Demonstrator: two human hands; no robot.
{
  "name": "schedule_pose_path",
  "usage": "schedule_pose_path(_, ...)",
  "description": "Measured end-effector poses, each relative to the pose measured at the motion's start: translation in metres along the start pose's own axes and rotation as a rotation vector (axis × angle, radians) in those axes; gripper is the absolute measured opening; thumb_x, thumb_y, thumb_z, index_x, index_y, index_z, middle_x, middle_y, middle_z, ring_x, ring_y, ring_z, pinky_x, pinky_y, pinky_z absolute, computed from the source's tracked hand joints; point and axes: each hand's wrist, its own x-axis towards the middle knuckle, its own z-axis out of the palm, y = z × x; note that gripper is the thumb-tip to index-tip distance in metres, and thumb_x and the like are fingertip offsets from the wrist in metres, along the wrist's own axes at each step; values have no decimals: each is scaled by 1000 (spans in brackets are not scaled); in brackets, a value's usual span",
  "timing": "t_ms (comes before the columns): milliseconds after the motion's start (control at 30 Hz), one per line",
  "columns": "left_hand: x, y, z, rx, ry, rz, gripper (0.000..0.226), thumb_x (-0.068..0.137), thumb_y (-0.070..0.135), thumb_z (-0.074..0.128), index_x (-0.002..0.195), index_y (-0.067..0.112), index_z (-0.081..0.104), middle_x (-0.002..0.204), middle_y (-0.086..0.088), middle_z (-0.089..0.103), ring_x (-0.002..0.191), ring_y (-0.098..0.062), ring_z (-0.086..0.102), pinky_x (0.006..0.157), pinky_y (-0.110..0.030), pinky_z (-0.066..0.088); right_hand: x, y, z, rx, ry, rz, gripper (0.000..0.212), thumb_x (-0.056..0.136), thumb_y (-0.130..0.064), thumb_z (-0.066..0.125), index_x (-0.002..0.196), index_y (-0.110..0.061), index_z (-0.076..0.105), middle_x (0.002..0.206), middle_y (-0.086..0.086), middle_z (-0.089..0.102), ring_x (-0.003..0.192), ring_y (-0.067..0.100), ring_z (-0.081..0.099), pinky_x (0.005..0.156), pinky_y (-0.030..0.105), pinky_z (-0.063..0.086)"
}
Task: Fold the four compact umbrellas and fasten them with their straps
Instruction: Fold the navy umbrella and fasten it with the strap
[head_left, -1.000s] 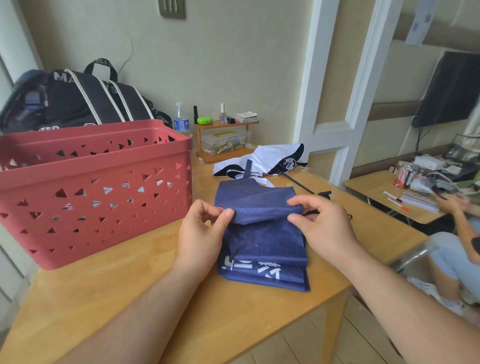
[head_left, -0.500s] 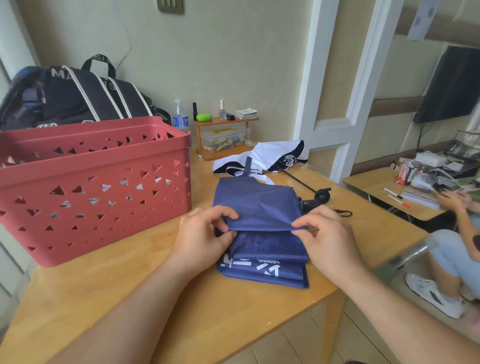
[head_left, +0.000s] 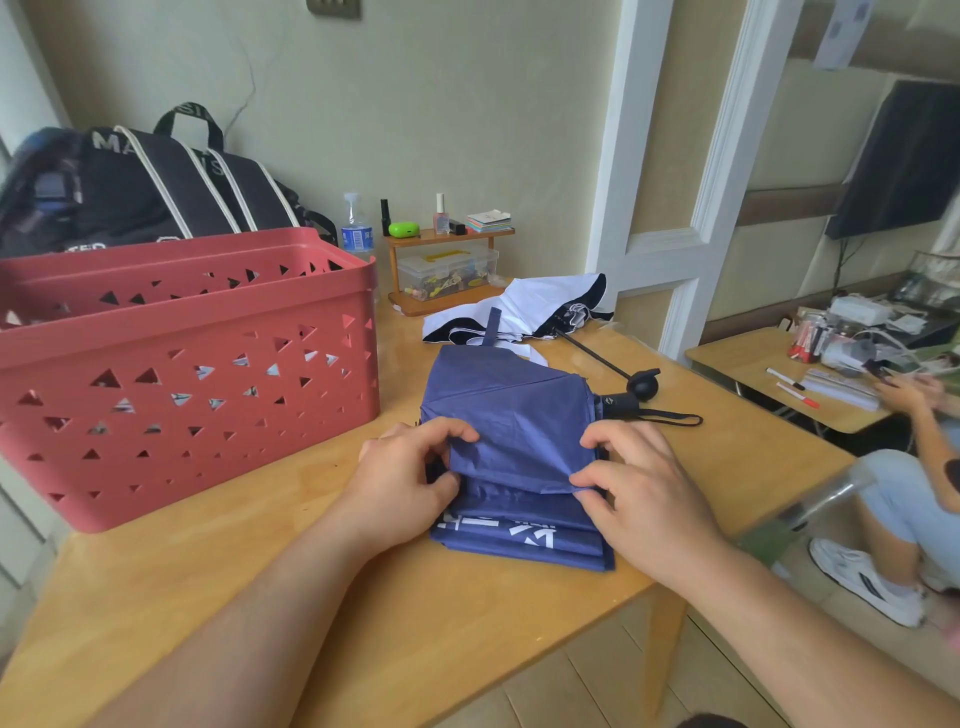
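A navy blue compact umbrella (head_left: 511, 410) lies on the wooden table (head_left: 218, 587), its canopy laid in flat pleats with white lettering on the near panel. Its black handle (head_left: 621, 404) and wrist loop stick out to the right, and its blue strap (head_left: 492, 326) points away from me. My left hand (head_left: 402, 483) pinches the left edge of the top fold. My right hand (head_left: 641, 493) pinches the right edge of the same fold. Behind it a white and black umbrella (head_left: 524, 309) lies loose, its thin shaft ending in a black round handle (head_left: 643, 385).
A red plastic basket (head_left: 176, 374) stands at the left of the table, a black bag (head_left: 135, 192) behind it. A water bottle (head_left: 357, 228) and a small wooden shelf (head_left: 447, 270) stand by the wall. A seated person (head_left: 914, 467) is at the right beside another desk.
Both hands have drawn the top blue fold toward me and lowered it onto the pleats beneath. The black handle and its loop now show at the right.
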Motion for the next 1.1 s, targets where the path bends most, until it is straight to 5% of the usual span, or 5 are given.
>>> schedule_pose_path(133, -1, 2, -2, -26, -23, 4, 42, 83, 41, 83, 114, 57, 58, 88, 18, 58, 101, 0, 51, 103, -39, 43, 0, 0, 0, -10, 7, -53, 6, 83, -14, 83, 82, -19, 81, 118, -9, 64, 107, 23, 54, 82, 40, 56)
schedule_pose_path(500, 2, -6, -7, 84, -99, 24, 35, 82, 29, 87, 103, 50, 69, 81, 17, 63, 95, 2, 50, 93, -31, 43, 0, 3, -3, 12, -44, -154, 6, 82, -19, 84, 85, -23, 80, 93, -18, 69, 96, 19, 56, 76, 40, 55)
schedule_pose_path(633, 1, -7, -12, 68, -126, 11, 22, 78, 32, 90, 87, 45, 74, 88, 32, 67, 86, 2, 60, 80, -19, 45, 0, 3, -6, 80, -91, -51, 5, 88, -26, 78, 91, -28, 81, 88, -22, 67, 99, 10, 52, 81, 33, 54)
schedule_pose_path(867, -1, 0, -16, 188, -206, 40, 16, 69, 53, 65, 83, 53, 74, 83, 19, 65, 97, 0, 53, 99, -37, 43, 14, -9, -15, 220, -344, 281, 11, 90, -27, 74, 86, -37, 76, 90, -18, 66, 92, 0, 56, 79, 18, 44)
schedule_pose_path(1100, 19, 36, -2, 320, 54, 164, 30, 87, 45, 50, 102, 39, 75, 105, 13, 53, 101, -20, 49, 93, -37, 40, -3, -20, 1, 126, -266, 265, 12, 91, -27, 66, 82, -34, 70, 93, -19, 59, 99, 13, 48, 88, 30, 46)
